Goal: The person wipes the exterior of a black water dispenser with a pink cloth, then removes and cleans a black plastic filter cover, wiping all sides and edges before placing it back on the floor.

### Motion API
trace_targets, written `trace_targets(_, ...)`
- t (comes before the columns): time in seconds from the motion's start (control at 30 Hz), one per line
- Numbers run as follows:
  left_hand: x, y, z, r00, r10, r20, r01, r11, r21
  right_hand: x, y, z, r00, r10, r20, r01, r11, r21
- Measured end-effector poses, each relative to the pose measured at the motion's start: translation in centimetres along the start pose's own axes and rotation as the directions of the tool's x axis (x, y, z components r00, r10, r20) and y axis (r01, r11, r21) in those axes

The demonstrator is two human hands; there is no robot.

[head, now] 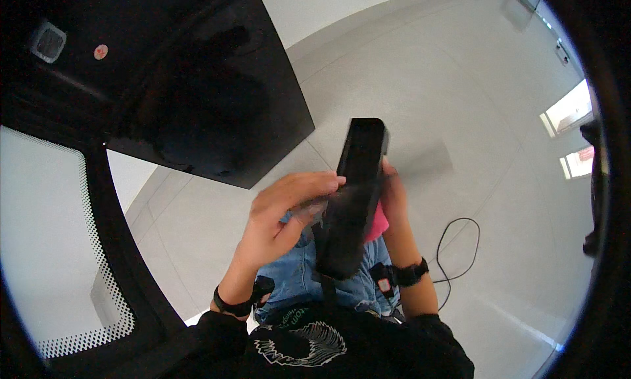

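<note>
A long black box-like part [362, 147] lies lengthwise in front of me above my lap, slightly tilted. My right hand [393, 194] grips its right side, and a pink cloth [378, 224] shows beneath that hand, against the part. On the other side, my left hand [281, 214] has its fingers closed on a thin dark strip-like item [315, 201] that crosses over the part. That item is blurred, so its kind cannot be told. Both wrists wear black straps with small devices. Blue jeans [291, 275] are below.
A large black panel [212, 98] with a round red-and-white sticker [100, 52] stands at the upper left. Below it is a dark-framed glass pane [44, 241] with a dotted border. A thin black cable [478, 236] loops over the grey tiled floor [443, 93] at right.
</note>
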State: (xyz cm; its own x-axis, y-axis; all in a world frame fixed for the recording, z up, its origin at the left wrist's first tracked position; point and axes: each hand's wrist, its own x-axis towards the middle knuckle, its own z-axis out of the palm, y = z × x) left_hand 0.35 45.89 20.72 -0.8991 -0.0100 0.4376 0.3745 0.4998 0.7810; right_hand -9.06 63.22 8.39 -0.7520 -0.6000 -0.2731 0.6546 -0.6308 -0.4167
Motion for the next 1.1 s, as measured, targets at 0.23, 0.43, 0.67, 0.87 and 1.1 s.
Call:
trace_targets(0.23, 3.0, -4.5, 2.2, 0.904, 0.178, 0.389, -0.301, 0.911, 0.283, -0.2, 0.1, -1.3, 0.958, -0.050, 0.283, 0.034, 0.998, 0.062)
trace_targets(0.43, 2.4, -8.2, 1.8, 0.936, 0.010, 0.351, -0.124, 0.945, 0.303, 4.7, -0.7, 1.6, 0.831, 0.398, 0.388, -0.510, 0.825, 0.245)
trace_targets(0.67, -1.6, -4.7, 2.3, 0.999, 0.010, -0.037, 0.012, 0.843, 0.538, 4.1, -0.3, 5.0, 0.885, 0.401, 0.236, -0.238, 0.826, -0.511)
trace_targets(0.87, -6.3, -11.5, 3.1, 0.894, -0.436, -0.102, 0.448, 0.868, 0.216, 6.3, -1.5, 2.5, 0.741, 0.658, 0.132, -0.520, 0.687, -0.508)
trace_targets(1.1, -15.3, -20.2, 12.3, 0.888, -0.385, 0.250, 0.123, 0.726, 0.677, 9.5, 2.9, -7.8, 0.816, 0.196, 0.544, -0.273, 0.960, 0.062)
